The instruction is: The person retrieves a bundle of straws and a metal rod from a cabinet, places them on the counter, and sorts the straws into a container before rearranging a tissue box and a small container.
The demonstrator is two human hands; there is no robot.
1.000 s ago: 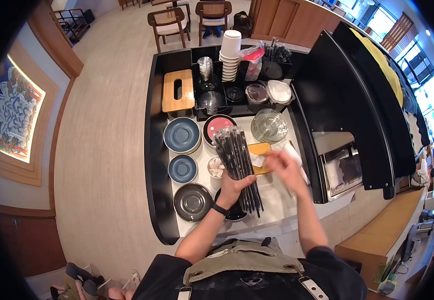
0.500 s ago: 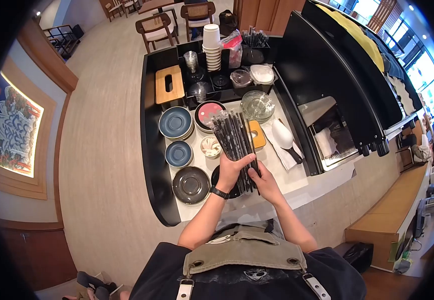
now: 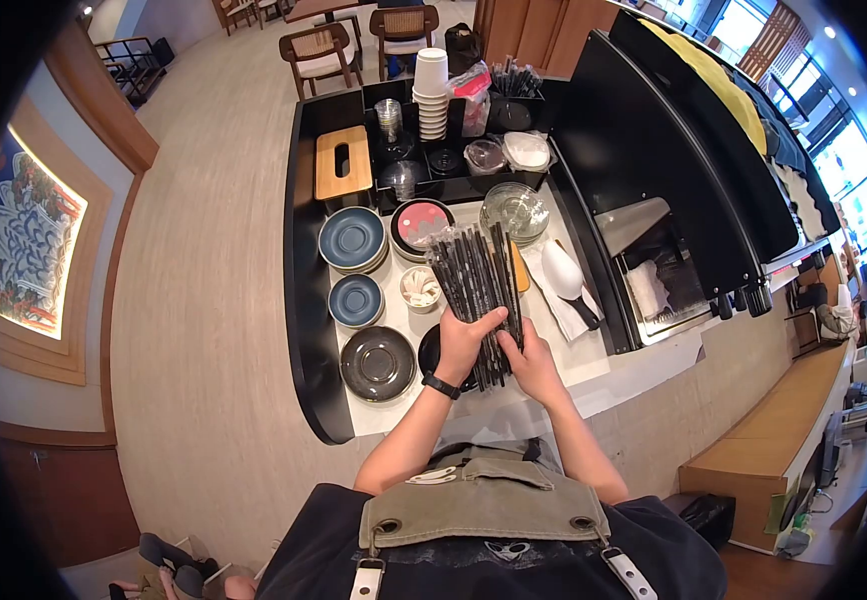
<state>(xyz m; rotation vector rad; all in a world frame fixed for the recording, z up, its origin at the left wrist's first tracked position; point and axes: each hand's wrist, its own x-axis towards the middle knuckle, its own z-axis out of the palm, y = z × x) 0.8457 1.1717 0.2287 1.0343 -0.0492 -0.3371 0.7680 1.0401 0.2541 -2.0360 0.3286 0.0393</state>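
Note:
A thick bundle of black straws [image 3: 469, 275], with shiny clear wrapping at the upper ends, is held upright between my two hands above the counter. My left hand [image 3: 462, 345], with a dark band at its wrist, is closed around the left side of the bundle, thumb across the front. My right hand [image 3: 536, 368] grips the right side, where a few straws stand slightly apart from the main bunch. Behind the straws, a yellow-orange object [image 3: 522, 270] is mostly hidden. A small cup of pale packets [image 3: 420, 288] stands just left of the bundle.
Blue plates [image 3: 353, 238], a dark saucer [image 3: 378, 364] and glass plates [image 3: 516, 210] sit on the counter. Behind them are stacked paper cups [image 3: 432, 95], a wooden-lidded box [image 3: 343, 163] and a holder of black straws [image 3: 516, 80]. A white scoop [image 3: 562, 268] lies right, beside a black machine [image 3: 644, 150].
The right-hand straws have tilted more upright and now cover more of the yellow-orange object. My right hand has shifted slightly right. The view has moved a little.

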